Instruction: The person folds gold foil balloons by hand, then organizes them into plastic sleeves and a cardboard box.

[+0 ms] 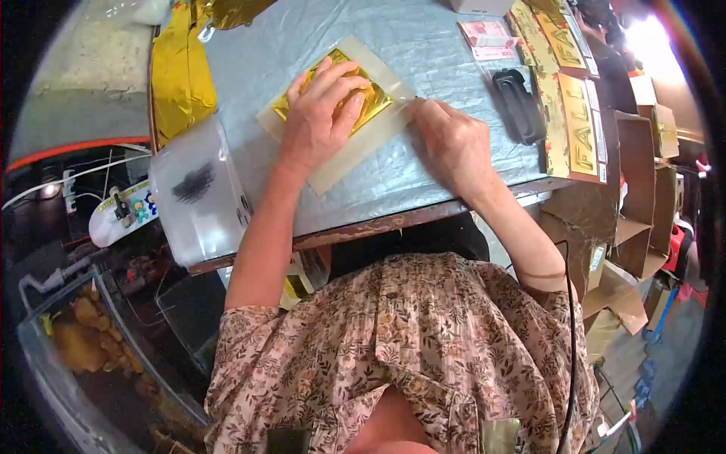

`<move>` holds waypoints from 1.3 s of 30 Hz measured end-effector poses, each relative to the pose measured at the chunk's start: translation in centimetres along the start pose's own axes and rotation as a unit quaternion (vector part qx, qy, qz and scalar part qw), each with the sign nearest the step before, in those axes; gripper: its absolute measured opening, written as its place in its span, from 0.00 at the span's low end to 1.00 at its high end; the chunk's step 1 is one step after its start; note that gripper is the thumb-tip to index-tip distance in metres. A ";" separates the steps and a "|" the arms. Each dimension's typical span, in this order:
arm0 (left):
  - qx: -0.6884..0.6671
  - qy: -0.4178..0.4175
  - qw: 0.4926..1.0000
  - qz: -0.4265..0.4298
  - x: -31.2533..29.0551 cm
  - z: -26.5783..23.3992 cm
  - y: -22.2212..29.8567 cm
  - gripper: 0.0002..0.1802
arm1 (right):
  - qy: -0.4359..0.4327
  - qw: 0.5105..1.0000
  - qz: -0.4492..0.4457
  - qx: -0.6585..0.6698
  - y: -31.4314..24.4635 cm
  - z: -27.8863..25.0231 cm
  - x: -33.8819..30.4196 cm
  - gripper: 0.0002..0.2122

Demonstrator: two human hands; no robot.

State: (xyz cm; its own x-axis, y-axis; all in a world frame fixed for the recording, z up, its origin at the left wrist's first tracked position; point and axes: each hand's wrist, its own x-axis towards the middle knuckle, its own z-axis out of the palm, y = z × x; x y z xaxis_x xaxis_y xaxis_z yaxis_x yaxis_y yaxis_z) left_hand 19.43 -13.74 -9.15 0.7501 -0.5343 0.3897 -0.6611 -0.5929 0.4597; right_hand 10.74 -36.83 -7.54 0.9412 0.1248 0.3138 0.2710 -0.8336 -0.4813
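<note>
A shiny gold foil square (376, 100) lies on a larger pale, translucent sheet (333, 168), set diagonally on the covered table. My left hand (324, 106) rests on the foil with its fingers spread and slightly bent, covering much of it. At the sheet's right corner, my right hand (451, 136) is closed, thumb and fingers pressed together. A small dark tip shows by its fingertips, but what it holds is too small to make out.
Gold foil (181, 79) hangs over the table's left edge above a clear plastic bag (198, 189). To the right are a black tray (519, 106), pink-and-white paper slips (488, 40) and yellow printed packs (578, 125). Cardboard boxes (635, 181) stand beyond.
</note>
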 end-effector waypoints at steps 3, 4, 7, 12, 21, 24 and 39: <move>0.002 0.000 1.000 0.002 0.0 -0.1 0.2 0.12 | 0.007 1.000 0.007 0.005 -0.3 -0.3 0.2 0.06; 0.003 0.002 1.000 0.005 0.0 -0.1 0.3 0.11 | 0.005 1.000 0.007 0.005 -0.4 -0.4 0.3 0.06; 0.005 -0.001 1.000 0.003 0.1 0.0 0.5 0.12 | -0.002 1.000 0.024 0.006 -0.3 -0.6 0.6 0.07; 0.019 0.004 1.000 0.008 0.0 0.2 0.1 0.12 | 0.013 0.998 0.045 0.040 -0.2 -0.9 0.6 0.07; 0.030 0.008 0.999 0.017 0.0 0.0 0.5 0.13 | 0.013 0.999 0.043 0.024 1.0 -1.8 -0.3 0.06; 0.040 0.001 0.999 0.016 0.0 -0.1 0.8 0.14 | 0.012 0.997 0.050 0.055 1.0 -1.8 -0.1 0.06; 0.060 0.000 0.998 0.010 -0.1 -0.2 0.7 0.15 | -0.008 0.996 -0.089 -0.017 -2.4 -4.5 -0.4 0.12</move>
State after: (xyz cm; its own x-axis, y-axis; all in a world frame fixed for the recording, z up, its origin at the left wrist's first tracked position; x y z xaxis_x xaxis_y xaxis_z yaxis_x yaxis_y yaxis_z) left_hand 18.86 -14.01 -8.70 0.7361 -0.5472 0.3983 -0.6737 -0.6493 0.3530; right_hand 8.76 -37.28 -2.83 0.8824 0.2801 0.3781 0.4264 -0.8158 -0.3908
